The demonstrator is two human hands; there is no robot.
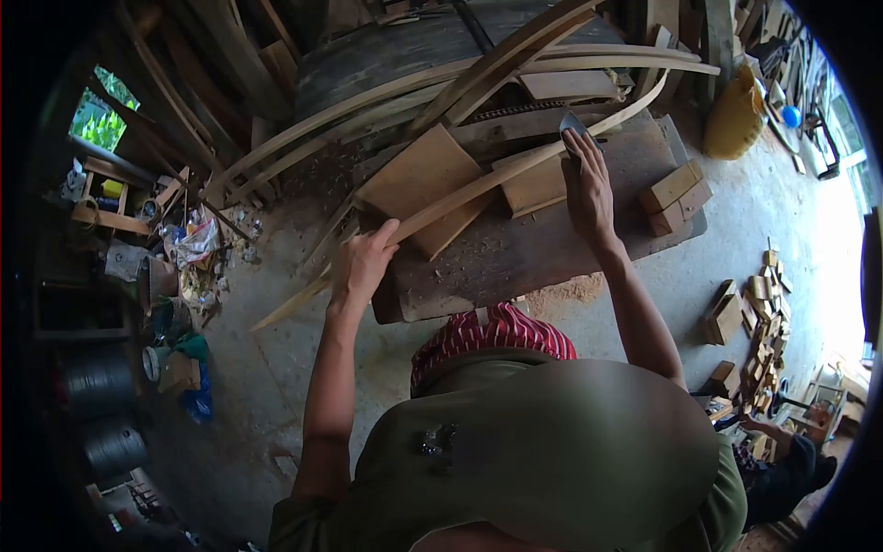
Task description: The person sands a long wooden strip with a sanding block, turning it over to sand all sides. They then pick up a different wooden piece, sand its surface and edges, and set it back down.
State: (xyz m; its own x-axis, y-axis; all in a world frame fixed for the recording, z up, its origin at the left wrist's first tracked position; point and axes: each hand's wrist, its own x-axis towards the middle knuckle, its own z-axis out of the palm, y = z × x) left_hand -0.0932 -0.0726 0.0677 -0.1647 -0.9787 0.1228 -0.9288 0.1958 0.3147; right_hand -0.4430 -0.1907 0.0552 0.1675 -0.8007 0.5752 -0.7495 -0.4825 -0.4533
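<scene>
A long, thin wooden strip crosses the workbench at a slant and curves up at its far right end. My left hand is closed around its nearer part, and the pale tail of the strip runs on past my wrist to the lower left. Farther along, my right hand lies over the strip with fingers stretched forward, holding a dark grey piece of sandpaper against it. Beneath the strip sit a wide wooden block and a smaller wooden block.
Shavings dot the dark workbench. Two blocks stand at its right end. Long curved boards lie behind. A yellow sack is at far right, with piled wood offcuts below it. Another person is at lower right.
</scene>
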